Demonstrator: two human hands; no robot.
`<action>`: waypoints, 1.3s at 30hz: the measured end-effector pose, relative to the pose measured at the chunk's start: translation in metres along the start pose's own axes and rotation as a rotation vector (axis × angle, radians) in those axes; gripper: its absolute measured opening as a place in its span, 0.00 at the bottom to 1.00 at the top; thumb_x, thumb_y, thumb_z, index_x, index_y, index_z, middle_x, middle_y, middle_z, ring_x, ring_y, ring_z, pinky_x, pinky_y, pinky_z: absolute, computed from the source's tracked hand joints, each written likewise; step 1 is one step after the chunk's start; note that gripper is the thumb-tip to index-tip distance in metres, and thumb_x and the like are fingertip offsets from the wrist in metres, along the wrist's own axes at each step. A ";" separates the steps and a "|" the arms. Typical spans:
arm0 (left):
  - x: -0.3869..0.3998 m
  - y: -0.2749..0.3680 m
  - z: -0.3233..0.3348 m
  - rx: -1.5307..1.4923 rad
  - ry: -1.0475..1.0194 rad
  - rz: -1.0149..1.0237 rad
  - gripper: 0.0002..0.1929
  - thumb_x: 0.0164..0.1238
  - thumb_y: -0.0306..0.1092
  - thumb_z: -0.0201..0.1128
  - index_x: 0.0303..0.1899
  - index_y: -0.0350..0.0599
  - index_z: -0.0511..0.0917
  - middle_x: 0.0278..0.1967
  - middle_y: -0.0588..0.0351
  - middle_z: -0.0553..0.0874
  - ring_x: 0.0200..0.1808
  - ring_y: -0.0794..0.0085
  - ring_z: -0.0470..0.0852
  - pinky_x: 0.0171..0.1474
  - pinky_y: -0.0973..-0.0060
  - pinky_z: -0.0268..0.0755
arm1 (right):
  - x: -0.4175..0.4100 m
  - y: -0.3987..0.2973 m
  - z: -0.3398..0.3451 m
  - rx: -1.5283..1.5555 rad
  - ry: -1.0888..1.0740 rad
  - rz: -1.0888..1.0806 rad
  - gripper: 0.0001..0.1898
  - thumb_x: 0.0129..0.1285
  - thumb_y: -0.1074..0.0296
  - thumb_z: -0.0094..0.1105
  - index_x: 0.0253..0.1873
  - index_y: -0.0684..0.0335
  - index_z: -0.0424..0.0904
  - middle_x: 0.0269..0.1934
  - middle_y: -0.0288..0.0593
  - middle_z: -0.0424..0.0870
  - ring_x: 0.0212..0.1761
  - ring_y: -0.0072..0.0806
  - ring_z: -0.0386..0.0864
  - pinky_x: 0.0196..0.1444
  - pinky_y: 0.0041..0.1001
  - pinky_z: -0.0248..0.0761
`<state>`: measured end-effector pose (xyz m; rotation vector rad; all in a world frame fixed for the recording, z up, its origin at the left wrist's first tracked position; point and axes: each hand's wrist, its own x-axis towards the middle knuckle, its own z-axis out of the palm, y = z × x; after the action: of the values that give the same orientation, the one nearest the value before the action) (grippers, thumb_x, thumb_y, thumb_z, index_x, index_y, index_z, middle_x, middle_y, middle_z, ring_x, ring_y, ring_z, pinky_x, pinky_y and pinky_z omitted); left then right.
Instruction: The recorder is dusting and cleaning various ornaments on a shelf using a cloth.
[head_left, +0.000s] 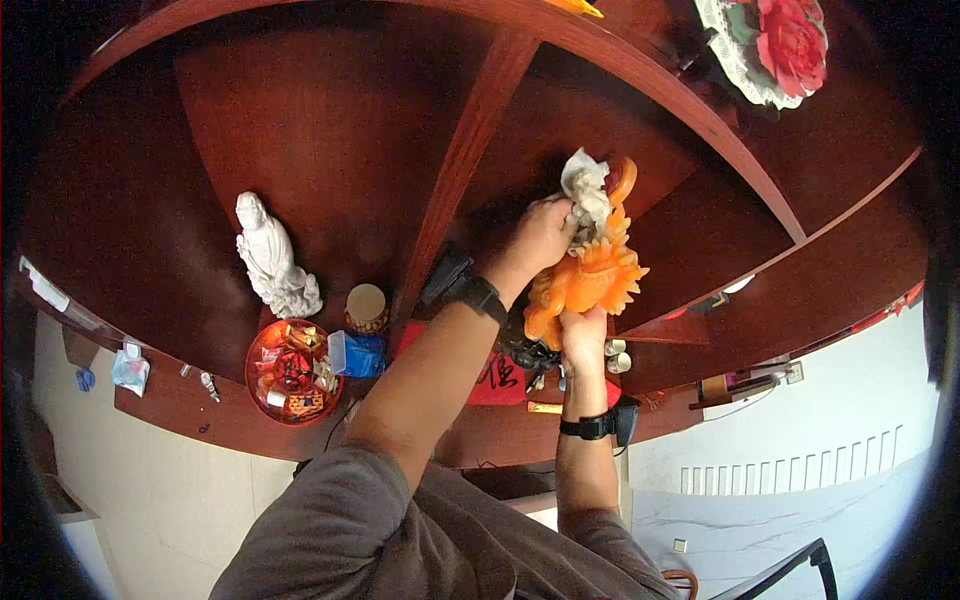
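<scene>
An orange, translucent figurine (589, 279) with spiky edges and a curled upper end is held up in front of the wooden shelves. My right hand (583, 337) grips its lower end from beneath. At its upper part, my left hand (541, 234) clutches a crumpled whitish cloth or tissue (587, 187) against the surface. The left fingertips are partly hidden by the cloth. Below the figurine, a dark carved ornament (525, 346) stands on the shelf, partly covered by my arm. Red paper (499, 381) with black brushed writing lies beside it.
To the left, a white robed statue (274, 259) stands behind a round red tray (252, 375) of wrapped snacks. Close by are a blue plastic box (362, 355) and a round canister (367, 304). Small cups (619, 363) sit right of my right wrist. A wooden divider (469, 142) separates the shelf bays.
</scene>
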<state>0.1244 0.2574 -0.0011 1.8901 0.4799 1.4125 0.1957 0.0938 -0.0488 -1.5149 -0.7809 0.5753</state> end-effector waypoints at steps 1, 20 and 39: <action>-0.005 -0.001 -0.001 0.105 -0.025 -0.018 0.09 0.68 0.28 0.63 0.45 0.34 0.85 0.46 0.36 0.87 0.49 0.37 0.86 0.52 0.49 0.80 | -0.001 0.001 0.000 -0.005 0.000 0.001 0.24 0.66 0.80 0.59 0.67 0.69 0.75 0.60 0.44 0.84 0.62 0.34 0.82 0.66 0.32 0.73; -0.088 0.059 -0.043 0.573 -0.311 -0.169 0.11 0.67 0.26 0.61 0.48 0.35 0.85 0.54 0.37 0.84 0.50 0.49 0.88 0.53 0.54 0.85 | 0.008 0.012 -0.007 -0.048 0.031 -0.161 0.17 0.64 0.82 0.57 0.57 0.69 0.80 0.47 0.39 0.86 0.44 0.26 0.84 0.47 0.27 0.77; -0.109 0.034 -0.023 -0.163 0.153 -0.062 0.17 0.65 0.19 0.54 0.51 0.37 0.86 0.53 0.42 0.88 0.55 0.46 0.88 0.61 0.60 0.80 | 0.008 0.009 -0.005 -0.035 0.063 -0.108 0.19 0.61 0.84 0.57 0.58 0.72 0.81 0.50 0.44 0.88 0.48 0.31 0.86 0.50 0.30 0.80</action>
<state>0.0629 0.1693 -0.0465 1.6329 0.4775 1.5142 0.2055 0.0968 -0.0562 -1.5058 -0.8228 0.4336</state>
